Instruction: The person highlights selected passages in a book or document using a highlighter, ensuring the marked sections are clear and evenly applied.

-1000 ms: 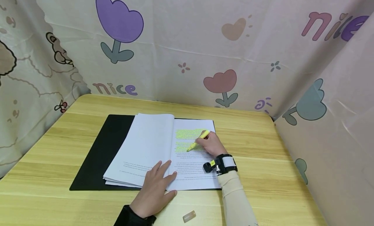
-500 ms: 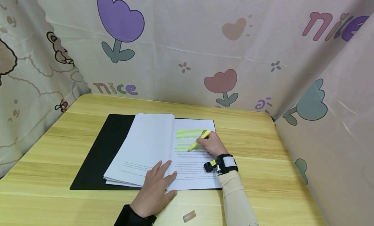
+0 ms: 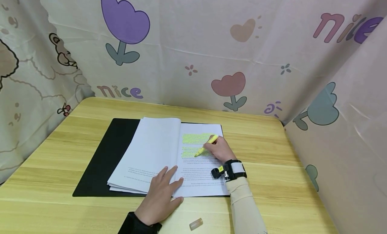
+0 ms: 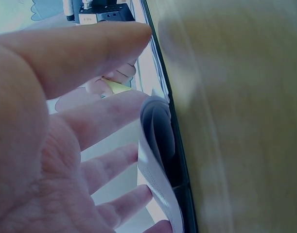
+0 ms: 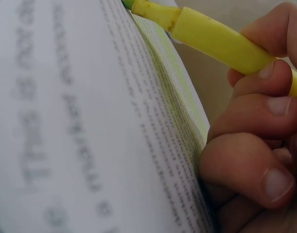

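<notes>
My right hand (image 3: 220, 149) pinches a yellow highlighter (image 3: 208, 145), its tip down on the printed right-hand page (image 3: 199, 180). Yellow-marked lines cover the upper part of that page. In the right wrist view, the highlighter (image 5: 216, 41) lies between thumb and fingers, the other fingers curled below it. My left hand (image 3: 160, 197) rests with spread, straight fingers on the lower part of the pages near the fold. From the left wrist view, the fingers of the left hand (image 4: 90, 126) lie against the curved, folded-over sheets (image 4: 160, 160).
Beneath the pages lies a black folder (image 3: 99, 166), exposed on the left. A loose, pale translucent cap (image 3: 196, 224) sits on the wooden table (image 3: 257, 140) near its front, between the forearms. Patterned cloth (image 3: 181, 35) hangs behind and at both sides.
The highlighter tip has slid slightly to the right along a text line, the right hand moving with it. My left hand stays in place on the pages.
</notes>
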Available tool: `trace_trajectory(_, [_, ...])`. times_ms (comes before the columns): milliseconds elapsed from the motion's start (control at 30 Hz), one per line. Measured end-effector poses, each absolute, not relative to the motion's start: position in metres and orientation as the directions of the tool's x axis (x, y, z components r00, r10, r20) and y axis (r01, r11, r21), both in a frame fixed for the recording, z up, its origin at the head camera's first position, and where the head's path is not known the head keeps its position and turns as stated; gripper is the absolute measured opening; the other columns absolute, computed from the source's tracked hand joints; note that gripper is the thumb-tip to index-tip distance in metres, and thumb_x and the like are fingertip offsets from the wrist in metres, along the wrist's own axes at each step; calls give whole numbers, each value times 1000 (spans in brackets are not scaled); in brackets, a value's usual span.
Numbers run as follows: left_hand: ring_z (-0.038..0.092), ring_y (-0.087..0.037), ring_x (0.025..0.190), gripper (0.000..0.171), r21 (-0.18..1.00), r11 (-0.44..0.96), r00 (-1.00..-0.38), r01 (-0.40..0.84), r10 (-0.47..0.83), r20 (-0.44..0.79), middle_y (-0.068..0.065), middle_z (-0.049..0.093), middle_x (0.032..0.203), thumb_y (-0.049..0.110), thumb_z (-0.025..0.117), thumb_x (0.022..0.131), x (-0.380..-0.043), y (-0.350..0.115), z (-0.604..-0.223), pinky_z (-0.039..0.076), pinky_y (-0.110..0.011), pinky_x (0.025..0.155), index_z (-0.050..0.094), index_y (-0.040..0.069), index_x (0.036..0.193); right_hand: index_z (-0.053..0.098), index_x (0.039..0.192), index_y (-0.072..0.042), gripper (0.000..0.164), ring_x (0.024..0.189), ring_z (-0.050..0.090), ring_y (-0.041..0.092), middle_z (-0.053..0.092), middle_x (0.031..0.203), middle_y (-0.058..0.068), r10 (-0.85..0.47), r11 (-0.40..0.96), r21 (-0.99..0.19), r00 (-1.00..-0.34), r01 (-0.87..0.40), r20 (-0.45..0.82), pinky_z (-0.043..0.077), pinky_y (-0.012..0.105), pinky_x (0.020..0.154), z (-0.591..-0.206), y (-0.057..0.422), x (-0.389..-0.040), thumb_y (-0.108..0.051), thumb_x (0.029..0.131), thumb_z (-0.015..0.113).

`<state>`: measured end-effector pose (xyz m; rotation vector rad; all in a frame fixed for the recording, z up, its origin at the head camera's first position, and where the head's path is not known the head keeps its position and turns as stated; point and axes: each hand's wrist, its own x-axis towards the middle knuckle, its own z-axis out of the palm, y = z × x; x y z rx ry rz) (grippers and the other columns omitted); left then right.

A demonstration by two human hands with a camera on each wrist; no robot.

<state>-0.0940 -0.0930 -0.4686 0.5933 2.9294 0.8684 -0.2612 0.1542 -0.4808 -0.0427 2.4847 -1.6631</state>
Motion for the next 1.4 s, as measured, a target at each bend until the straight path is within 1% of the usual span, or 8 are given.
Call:
trace_trajectory(200, [26, -49, 149, 51, 535, 772, -929, 343, 364, 70, -20, 41, 159, 23, 84, 85, -94, -93, -468, 25, -72, 111, 72, 3, 130, 56, 83, -11, 18, 49, 34, 15, 38, 63, -3, -113, 374, -924, -985, 83, -134, 29, 26, 45, -480, 156, -261, -16, 87, 72])
trace_trajectory(567, [26, -49, 149, 50, 540, 769, -929, 342, 362, 73, -21, 41, 159, 23, 85, 85, -93, -93, -468, 25, -72, 111, 72, 3, 129, 56, 80, -11, 19, 47, 33, 15, 37, 61, -3, -112, 392, -918, -987, 64, -117, 28, 26, 44, -481, 162, -262, -18, 87, 72])
trace_trajectory(800, [26, -49, 149, 51, 560, 757, -930, 337, 361, 71, -21, 40, 159, 22, 85, 85, -93, -93, -469, 24, -72, 111, 71, 2, 130, 52, 76, -11, 22, 52, 35, 15, 38, 66, -2, -101, 402, -915, -992, 33, -80, 30, 26, 50, -481, 165, -260, -15, 86, 71])
trace_trajectory(1033, [26, -49, 150, 50, 559, 757, -930, 337, 359, 73, -21, 40, 160, 22, 84, 85, -93, -94, -470, 24, -72, 111, 71, 2, 130, 51, 76, -12, 23, 54, 36, 15, 39, 67, -2, -83, 425, -904, -993, 40, -82, 30, 26, 51, -482, 169, -260, -16, 86, 71])
trace_trajectory(1400, [26, -49, 149, 50, 556, 756, -928, 346, 362, 86, -21, 41, 159, 22, 84, 85, -93, -94, -471, 25, -72, 111, 71, 2, 130, 54, 83, -10, 17, 47, 32, 14, 36, 63, -4, -76, 394, -916, -991, 76, -114, 28, 25, 43, -480, 175, -260, -15, 88, 70])
